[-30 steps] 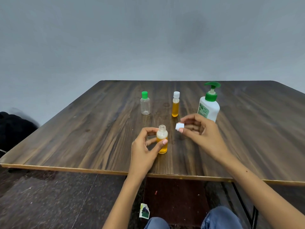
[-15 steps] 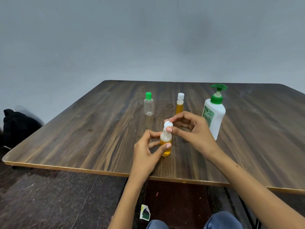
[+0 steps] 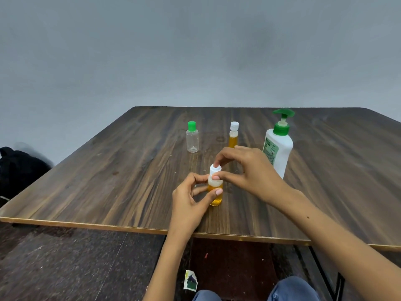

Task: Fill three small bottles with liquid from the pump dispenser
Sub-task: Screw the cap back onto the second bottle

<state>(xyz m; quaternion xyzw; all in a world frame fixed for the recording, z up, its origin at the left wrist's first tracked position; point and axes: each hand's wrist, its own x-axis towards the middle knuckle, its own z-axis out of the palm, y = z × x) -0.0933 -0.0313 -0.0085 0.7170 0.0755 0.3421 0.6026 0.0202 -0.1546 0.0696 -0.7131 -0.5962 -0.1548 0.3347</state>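
Two bare hands work on a small bottle (image 3: pixel 215 192) standing upright near the front edge of a dark wooden bench (image 3: pixel 108 181). The bottle holds amber liquid in its lower part and pale foam near the shoulder. The left hand (image 3: pixel 191 203) curls thumb and fingers round the bottle's body. The right hand (image 3: pixel 249 170) pinches the white cap (image 3: pixel 215 170) seated on the bottle's neck, fingertip on top and thumb at the side. The two hands are close together, both clamped on this one bottle.

Further back stand a clear bottle with a green cap (image 3: pixel 192 137), which appears to hold no liquid, and a narrow bottle of amber liquid with a white cap (image 3: pixel 233 135), its base hidden behind the right hand. To the right stands the white pump dispenser (image 3: pixel 278 148) with a green pump head, just beyond the right hand. A scrap of printed paper (image 3: pixel 190 283) lies on the floor below the bench.
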